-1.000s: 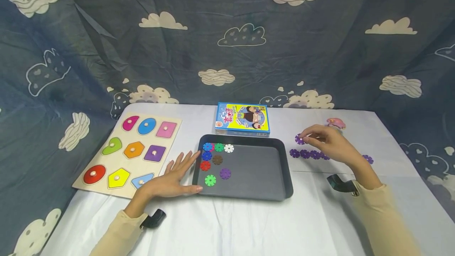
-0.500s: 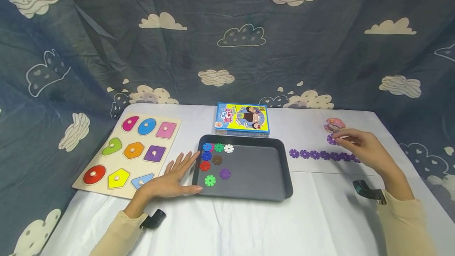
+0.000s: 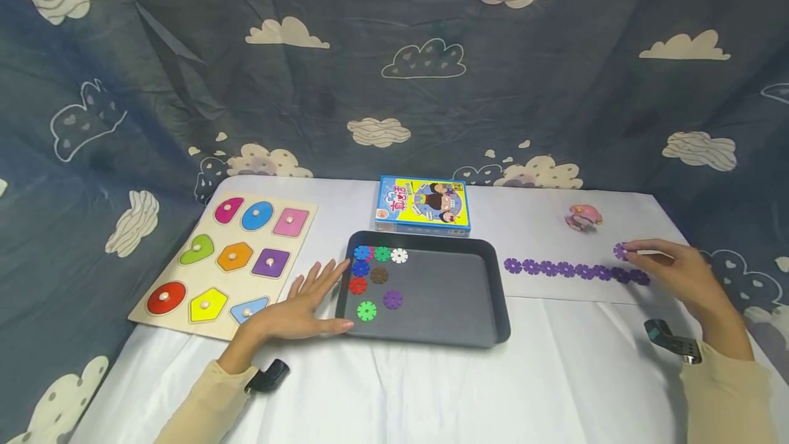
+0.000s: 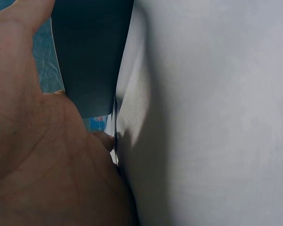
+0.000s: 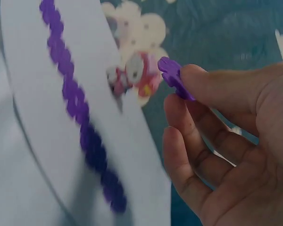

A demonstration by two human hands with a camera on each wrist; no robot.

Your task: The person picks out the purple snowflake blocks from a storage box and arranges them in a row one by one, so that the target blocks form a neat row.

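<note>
the row of purple discs [image 3: 576, 270] lies on the white tablecloth [image 3: 431, 389] just right of the black tray [image 3: 487, 307], its long axis running straight away from the tray's right edge toward the table's right side, discs touching edge to edge. in the right wrist view the row [image 5: 78, 110] appears as one unbroken chain, blurred at its near end.

the right hand [image 3: 674, 273] is over the far end of that row, well apart from the tray. it pinches a single purple disc [image 3: 620, 251] between thumb and forefinger, the other fingers loosely curled and holding nothing; the wrist view shows the disc [image 5: 174, 77] held on edge at the fingertips, clear of the cloth. a small pink toy [image 3: 583, 216] sits beyond the row, farther from the tray.

the left hand [image 3: 296, 310] lies flat with straight, spread fingers against the tray's left edge, thumb along its near left corner, gripping nothing.

inside the tray, at its left end, lie loose coloured discs [image 3: 377, 278]. a shape puzzle board [image 3: 229, 262] lies left of the tray and a blue card box [image 3: 423, 206] just behind it.
</note>
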